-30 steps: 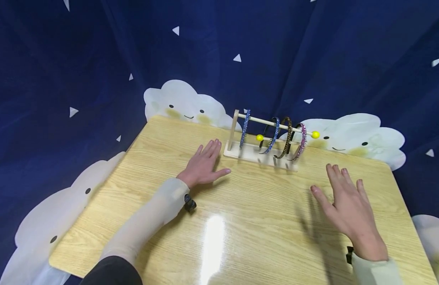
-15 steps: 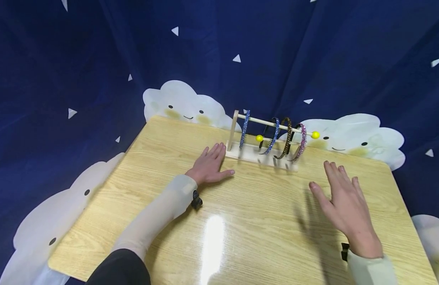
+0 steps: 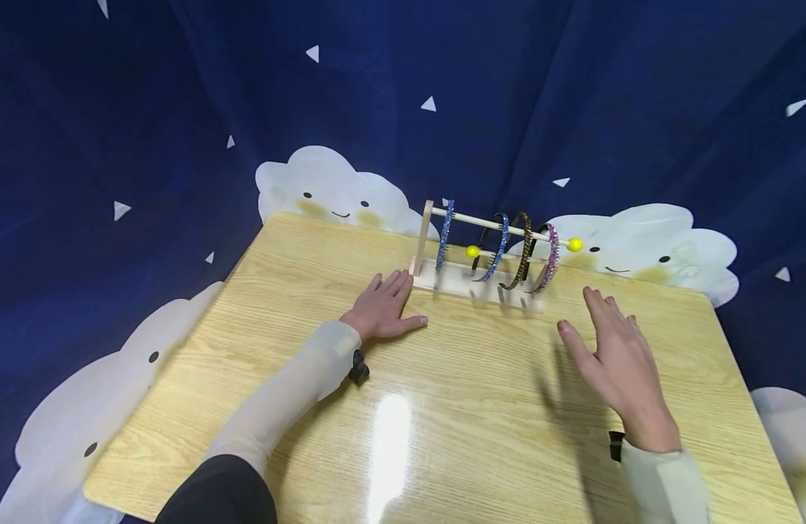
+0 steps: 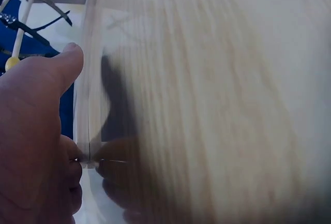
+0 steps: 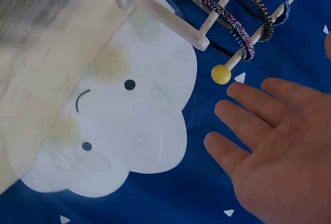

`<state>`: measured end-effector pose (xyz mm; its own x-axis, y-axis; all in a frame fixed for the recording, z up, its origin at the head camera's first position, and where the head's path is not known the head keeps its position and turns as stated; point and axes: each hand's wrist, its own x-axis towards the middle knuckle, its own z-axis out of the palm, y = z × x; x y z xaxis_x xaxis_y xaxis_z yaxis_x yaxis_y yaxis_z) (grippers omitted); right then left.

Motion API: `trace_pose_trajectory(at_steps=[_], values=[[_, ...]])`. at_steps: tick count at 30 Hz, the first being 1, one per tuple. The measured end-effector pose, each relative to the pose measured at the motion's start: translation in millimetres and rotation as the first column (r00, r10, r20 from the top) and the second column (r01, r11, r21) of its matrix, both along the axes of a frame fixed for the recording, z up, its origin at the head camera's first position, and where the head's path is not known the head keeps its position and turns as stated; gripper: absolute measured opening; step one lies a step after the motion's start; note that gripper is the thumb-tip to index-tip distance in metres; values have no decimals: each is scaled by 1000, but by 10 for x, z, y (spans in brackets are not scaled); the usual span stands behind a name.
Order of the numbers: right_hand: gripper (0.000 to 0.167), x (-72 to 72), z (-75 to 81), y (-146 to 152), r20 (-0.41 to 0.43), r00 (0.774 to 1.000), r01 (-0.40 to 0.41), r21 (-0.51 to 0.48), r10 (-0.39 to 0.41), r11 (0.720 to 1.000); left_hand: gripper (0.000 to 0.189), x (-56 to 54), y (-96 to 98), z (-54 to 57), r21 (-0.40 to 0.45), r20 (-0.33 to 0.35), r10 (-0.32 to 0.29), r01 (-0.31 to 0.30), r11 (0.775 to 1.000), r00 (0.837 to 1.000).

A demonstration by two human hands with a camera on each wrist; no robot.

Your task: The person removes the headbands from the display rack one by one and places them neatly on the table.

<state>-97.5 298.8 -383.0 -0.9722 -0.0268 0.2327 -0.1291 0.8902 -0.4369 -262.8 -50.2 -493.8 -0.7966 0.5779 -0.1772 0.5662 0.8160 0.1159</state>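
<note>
A wooden headband stand [image 3: 468, 284] with two rods and yellow ball ends is at the back of the table. On it hang two blue headbands, one near the left post [image 3: 445, 236] and another midway [image 3: 497, 251], then a brown-gold headband [image 3: 525, 255] and a pink one [image 3: 550, 260] toward the right end. My left hand [image 3: 383, 307] lies with straight fingers, its fingertips right at the base's left end. To the stand's right, my right hand [image 3: 615, 360] is held over the table, fingers straight and holding nothing. In the right wrist view its fingers [image 5: 245, 123] are apart from the yellow ball [image 5: 221, 74].
The stand is on a glossy light wood table [image 3: 481, 422], with a bright reflection near the front. Behind the table hangs a dark blue curtain [image 3: 377, 94] with white clouds [image 3: 658, 233] and small triangles. A black wrist device [image 3: 358, 367] shows at my left cuff.
My left hand has moved right, up to the stand's base. My right hand has shifted left and slightly farther forward, closer to the stand. The headbands hang as before.
</note>
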Motion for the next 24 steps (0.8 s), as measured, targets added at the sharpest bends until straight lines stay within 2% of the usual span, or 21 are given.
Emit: trace_pose_trajectory(at_steps=[8, 13, 20, 24], values=[[72, -145, -19, -76, 9, 998, 58, -95, -57, 994, 100, -8, -11, -9, 5, 6, -11, 11, 1000, 1000], [68, -254, -42, -125, -33, 992, 112, -176, -120, 978, 101, -23, -5, -32, 0, 0, -13, 13, 1000, 1000], [50, -430, -108, -207, -132, 959, 195, -327, -249, 925, 102, -25, 4, -49, 4, 2, -9, 9, 1000, 1000], [43, -540, -145, -254, -160, 939, 232, -362, -305, 903, 103, -17, 8, -53, 12, 8, -7, 7, 1000, 1000]])
